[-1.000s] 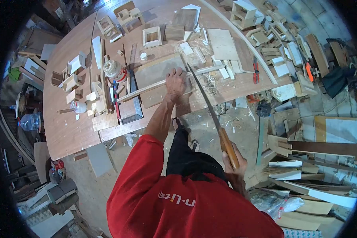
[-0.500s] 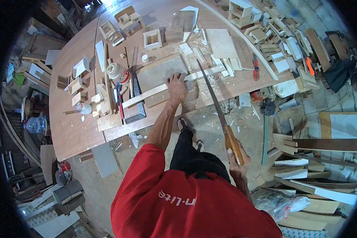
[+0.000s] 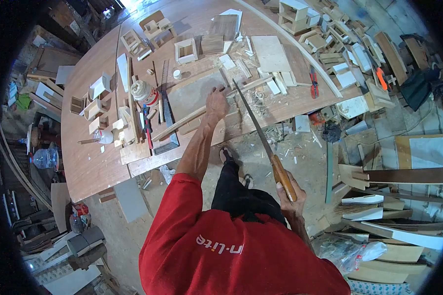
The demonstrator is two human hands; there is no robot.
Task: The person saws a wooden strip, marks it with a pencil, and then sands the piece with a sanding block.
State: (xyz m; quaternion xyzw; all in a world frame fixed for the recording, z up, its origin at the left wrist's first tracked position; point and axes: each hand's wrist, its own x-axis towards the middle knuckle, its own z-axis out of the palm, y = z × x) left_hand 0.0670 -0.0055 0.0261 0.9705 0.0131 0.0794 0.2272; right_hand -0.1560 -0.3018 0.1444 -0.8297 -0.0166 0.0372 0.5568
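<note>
My left hand (image 3: 216, 102) presses down on a long pale wooden strip (image 3: 182, 119) that lies across the brown workbench (image 3: 88, 162). My right hand (image 3: 289, 196) grips the wooden handle of a hand saw (image 3: 261, 132), held low by my hip. The saw's thin blade runs up and left, and its tip reaches the strip just to the right of my left hand. Sawdust and shavings lie around the cut. A grey board (image 3: 194, 91) sits under and behind the strip.
Small wooden boxes (image 3: 186, 50), offcuts, a glue jar (image 3: 142, 91), a steel square (image 3: 165, 105) and red pliers (image 3: 313, 81) crowd the bench. Stacked boards and scrap (image 3: 379, 206) fill the floor at right. A water bottle (image 3: 42, 158) stands at left.
The saw has moved along the cut, its tip shifting left and its handle a little up. The strip has turned on edge under my left hand. The camera shifted slightly.
</note>
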